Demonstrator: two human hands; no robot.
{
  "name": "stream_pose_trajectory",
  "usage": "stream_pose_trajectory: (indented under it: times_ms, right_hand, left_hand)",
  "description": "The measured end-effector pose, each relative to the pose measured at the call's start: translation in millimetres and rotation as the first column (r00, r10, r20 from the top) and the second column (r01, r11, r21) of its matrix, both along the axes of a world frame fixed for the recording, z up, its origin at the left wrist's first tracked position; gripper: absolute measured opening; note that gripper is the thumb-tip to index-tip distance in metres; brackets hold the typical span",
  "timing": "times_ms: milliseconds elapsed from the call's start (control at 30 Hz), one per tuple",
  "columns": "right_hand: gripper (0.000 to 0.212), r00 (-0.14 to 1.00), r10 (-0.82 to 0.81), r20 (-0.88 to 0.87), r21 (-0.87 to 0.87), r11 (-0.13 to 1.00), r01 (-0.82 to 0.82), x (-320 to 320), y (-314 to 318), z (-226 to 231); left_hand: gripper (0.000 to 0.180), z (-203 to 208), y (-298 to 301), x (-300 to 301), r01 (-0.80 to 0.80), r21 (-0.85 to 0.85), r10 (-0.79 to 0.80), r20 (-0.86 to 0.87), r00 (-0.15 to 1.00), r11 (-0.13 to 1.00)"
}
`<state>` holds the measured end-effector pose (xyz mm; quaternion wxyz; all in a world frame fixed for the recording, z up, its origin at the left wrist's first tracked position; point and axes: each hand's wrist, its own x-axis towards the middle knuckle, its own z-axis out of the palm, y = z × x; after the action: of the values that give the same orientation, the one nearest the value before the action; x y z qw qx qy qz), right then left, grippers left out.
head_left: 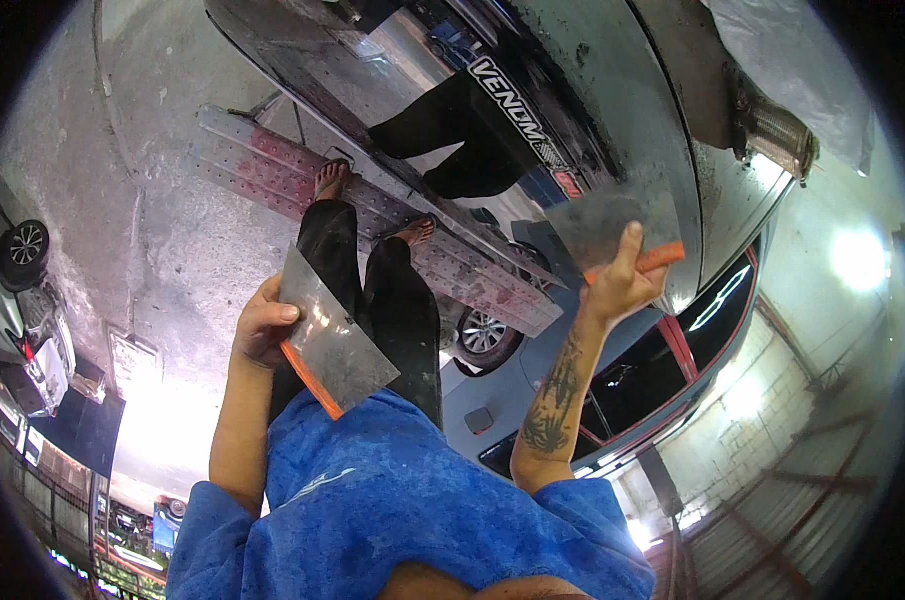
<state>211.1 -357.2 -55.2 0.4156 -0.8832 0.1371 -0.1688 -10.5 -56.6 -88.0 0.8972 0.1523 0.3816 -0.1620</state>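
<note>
My left hand [260, 322] grips a wide, flat metal putty spreader [340, 338] by its orange edge strip, thumb on top, in front of my body. The blade has dull smears and catches the light. In my right hand [624, 288], raised to the right, is a second metal spreader [612, 232] with an orange edge; my thumb lies along its face. Its blade overlaps the grey body panel [612, 90] of a vehicle; I cannot tell whether they touch. Below that panel, dark glass [442, 125] with a lettered sticker reflects my legs.
I stand on a raised, perforated metal plank [257, 160] with red stains, beside the vehicle. A grey-blue car [517, 375] is close on the right. Plastic sheeting [792, 70] hangs at upper right near a mesh cylinder [780, 140]. A light car [47, 360] stands far left on concrete.
</note>
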Motion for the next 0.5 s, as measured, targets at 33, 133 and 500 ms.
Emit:
stream_pose_trajectory:
  times_ms: [33,133,500]
  right_hand:
    - [0.019,0.999,-0.013,-0.052,-0.022,1.0,0.012,6,15,-1]
    - [0.015,0.971,0.203,0.124,-0.137,0.973,-0.186,41,93,-6]
    - [0.024,0.971,0.217,-0.1,0.093,0.974,-0.208,69,111,-7]
  left_hand:
    - [0.056,0,0,1,0.002,-0.004,-0.002,0.008,1.0,1.0]
    - [0.054,2,6,2,-0.019,0.003,0.018,0.054,0.998,1.0]
    - [0.051,4,33,4,-0.059,-0.011,0.059,0.048,0.997,0.998]
